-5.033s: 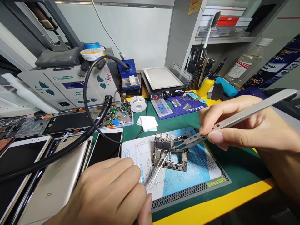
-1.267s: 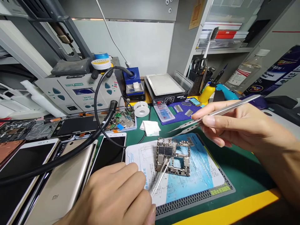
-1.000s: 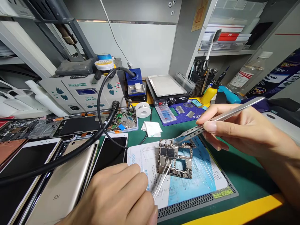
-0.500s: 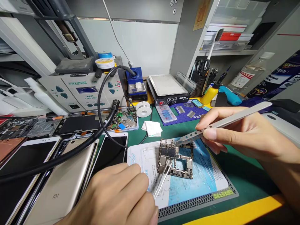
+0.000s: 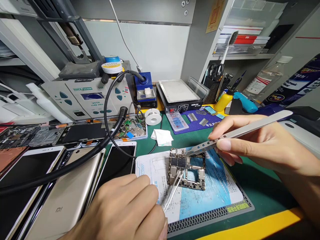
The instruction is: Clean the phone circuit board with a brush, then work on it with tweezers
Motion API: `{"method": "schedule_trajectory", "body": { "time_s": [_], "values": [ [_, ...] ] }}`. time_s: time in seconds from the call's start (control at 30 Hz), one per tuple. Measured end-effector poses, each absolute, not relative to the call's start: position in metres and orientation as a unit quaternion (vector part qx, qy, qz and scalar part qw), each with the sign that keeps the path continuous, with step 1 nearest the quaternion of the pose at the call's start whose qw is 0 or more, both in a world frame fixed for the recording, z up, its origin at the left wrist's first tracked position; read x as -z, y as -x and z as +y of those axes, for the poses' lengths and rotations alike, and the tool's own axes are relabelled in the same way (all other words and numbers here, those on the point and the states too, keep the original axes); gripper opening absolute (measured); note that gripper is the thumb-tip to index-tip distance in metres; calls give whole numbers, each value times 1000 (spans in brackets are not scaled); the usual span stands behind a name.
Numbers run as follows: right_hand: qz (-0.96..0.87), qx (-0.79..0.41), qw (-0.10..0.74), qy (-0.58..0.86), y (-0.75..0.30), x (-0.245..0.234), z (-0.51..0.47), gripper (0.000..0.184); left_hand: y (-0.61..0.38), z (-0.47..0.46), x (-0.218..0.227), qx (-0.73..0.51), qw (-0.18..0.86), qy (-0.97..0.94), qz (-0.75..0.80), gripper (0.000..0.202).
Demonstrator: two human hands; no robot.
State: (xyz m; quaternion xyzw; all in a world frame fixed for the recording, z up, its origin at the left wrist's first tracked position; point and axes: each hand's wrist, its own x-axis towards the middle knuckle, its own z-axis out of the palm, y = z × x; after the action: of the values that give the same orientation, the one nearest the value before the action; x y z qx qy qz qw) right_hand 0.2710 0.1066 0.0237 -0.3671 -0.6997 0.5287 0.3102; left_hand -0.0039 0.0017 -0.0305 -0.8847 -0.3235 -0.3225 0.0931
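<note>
A phone circuit board (image 5: 187, 169) with dark chips and two cut-out openings lies on a white and blue printed mat (image 5: 215, 196). My right hand (image 5: 246, 141) is closed around a pair of flat metal tweezers (image 5: 235, 133), whose tips touch the board's upper part. From the lower left, my left hand (image 5: 130, 206) is closed on thin metal tweezers (image 5: 173, 193). Their tips meet the board at its middle, near the dark chips. The left fingers' grip is partly hidden behind the back of the hand.
Several phones (image 5: 67, 196) lie at the left under a thick black hose (image 5: 75, 166) from a hot-air station (image 5: 87, 96). Behind the board are a folded white wipe (image 5: 162, 137), a solder spool (image 5: 153, 117), a tray of board scraps (image 5: 132, 128) and a heating plate (image 5: 180, 90).
Almost nothing differs. The board and both tweezers have shifted very slightly, and the right tweezers' rear end sits a touch farther right and lower.
</note>
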Motion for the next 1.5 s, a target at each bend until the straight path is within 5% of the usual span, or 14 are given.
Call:
{"method": "schedule_trajectory", "body": {
  "time_s": [0.8, 1.3, 1.5],
  "values": [
    [-533, -664, 362, 380, -259, -23, 118, 21, 3, 2, 29, 323, 81, 887, -319, 26],
    [-542, -626, 363, 427, -252, -20, 113, 36, 1, 2, 29, 328, 95, 884, -319, 27],
    [-532, -627, 391, 415, -256, -19, 115, 26, 1, 3, 29, 327, 89, 885, -320, 29]
  ]
}}
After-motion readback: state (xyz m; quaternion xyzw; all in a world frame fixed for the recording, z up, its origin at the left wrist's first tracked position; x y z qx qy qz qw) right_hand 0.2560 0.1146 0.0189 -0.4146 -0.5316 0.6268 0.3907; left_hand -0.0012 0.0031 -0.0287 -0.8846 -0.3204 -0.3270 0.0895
